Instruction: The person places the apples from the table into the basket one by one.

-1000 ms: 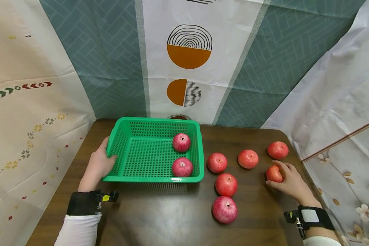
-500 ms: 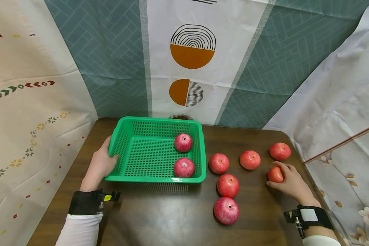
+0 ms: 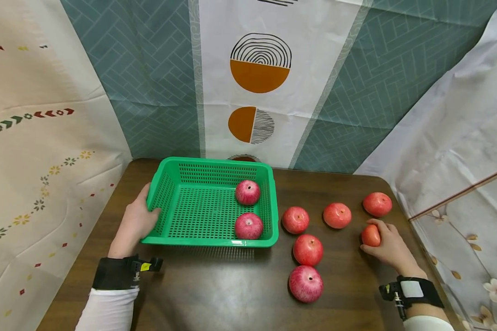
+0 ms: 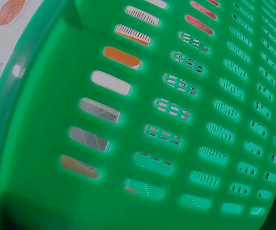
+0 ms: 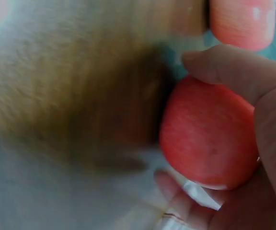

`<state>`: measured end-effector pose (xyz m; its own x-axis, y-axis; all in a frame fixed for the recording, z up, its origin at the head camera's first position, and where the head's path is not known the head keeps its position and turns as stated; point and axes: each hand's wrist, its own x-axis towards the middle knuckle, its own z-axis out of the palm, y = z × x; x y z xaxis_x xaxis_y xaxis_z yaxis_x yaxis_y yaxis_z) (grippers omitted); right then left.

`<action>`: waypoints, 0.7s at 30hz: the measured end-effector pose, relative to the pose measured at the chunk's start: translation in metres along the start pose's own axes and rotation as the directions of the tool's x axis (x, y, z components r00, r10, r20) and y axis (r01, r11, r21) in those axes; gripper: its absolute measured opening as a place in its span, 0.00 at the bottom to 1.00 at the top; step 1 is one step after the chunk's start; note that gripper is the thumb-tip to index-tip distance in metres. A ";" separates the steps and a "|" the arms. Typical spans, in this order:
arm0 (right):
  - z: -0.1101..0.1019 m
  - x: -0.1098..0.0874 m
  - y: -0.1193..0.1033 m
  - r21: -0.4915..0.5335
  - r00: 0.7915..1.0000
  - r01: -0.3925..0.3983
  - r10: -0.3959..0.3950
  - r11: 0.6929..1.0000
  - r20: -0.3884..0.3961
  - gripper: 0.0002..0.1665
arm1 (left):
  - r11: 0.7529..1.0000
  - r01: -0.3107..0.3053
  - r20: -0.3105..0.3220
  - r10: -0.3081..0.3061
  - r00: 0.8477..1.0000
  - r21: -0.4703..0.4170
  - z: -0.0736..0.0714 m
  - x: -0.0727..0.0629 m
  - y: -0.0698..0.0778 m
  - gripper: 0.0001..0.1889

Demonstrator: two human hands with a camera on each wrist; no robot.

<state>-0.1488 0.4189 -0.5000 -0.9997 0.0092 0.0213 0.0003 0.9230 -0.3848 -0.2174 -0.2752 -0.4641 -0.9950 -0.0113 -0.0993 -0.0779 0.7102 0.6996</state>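
Note:
My left hand (image 3: 136,219) grips the left end wall of a green plastic basket (image 3: 213,241), thumb inside. In the left wrist view the slotted wall of the basket (image 4: 37,129) fills the picture and the hand is hidden. Two streaked dark pink apples (image 3: 248,192) sit in the basket's right end. Over at the right, my right hand (image 3: 391,248) holds a smaller red apple (image 3: 370,235), thumb on one side and fingers on the other. The right wrist view shows this apple (image 5: 207,134) close up; whether it touches the table cannot be told.
Between basket and right hand, several apples lie on the dark wooden table (image 3: 215,294): a streaked pink one (image 3: 306,283), a red one (image 3: 308,249), and paler ones farther back. Another apple (image 3: 377,204) lies just behind the right hand. Cloths hang around the table.
My right hand's fingers have drawn in closer round the small apple. The head view has shifted slightly; the left hand stays on the basket, and the other apples have not moved.

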 end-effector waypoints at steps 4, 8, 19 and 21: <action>0.006 0.000 0.000 0.002 0.999 -0.015 0.015 1.000 -0.035 0.44 | 1.000 -0.008 -0.003 0.007 1.000 -0.006 0.000 0.000 -0.001 0.43; 0.008 -0.001 -0.002 -0.003 0.998 -0.025 0.025 1.000 -0.052 0.44 | 1.000 -0.009 -0.004 0.009 1.000 -0.003 0.000 0.000 -0.001 0.44; 0.007 -0.002 0.001 -0.003 0.999 -0.003 0.003 1.000 -0.048 0.43 | 1.000 -0.005 -0.006 0.005 1.000 0.001 0.000 0.000 0.002 0.44; 0.008 -0.003 0.001 0.000 0.999 -0.002 0.002 1.000 -0.051 0.43 | 1.000 -0.005 -0.005 0.005 1.000 0.002 0.000 -0.001 0.002 0.44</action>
<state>-0.1460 0.4170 -0.5075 -0.9972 0.0303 0.0677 0.0019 0.9231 -0.3846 -0.2166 -0.2738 -0.4628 -0.9957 -0.0112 -0.0921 -0.0727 0.7116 0.6988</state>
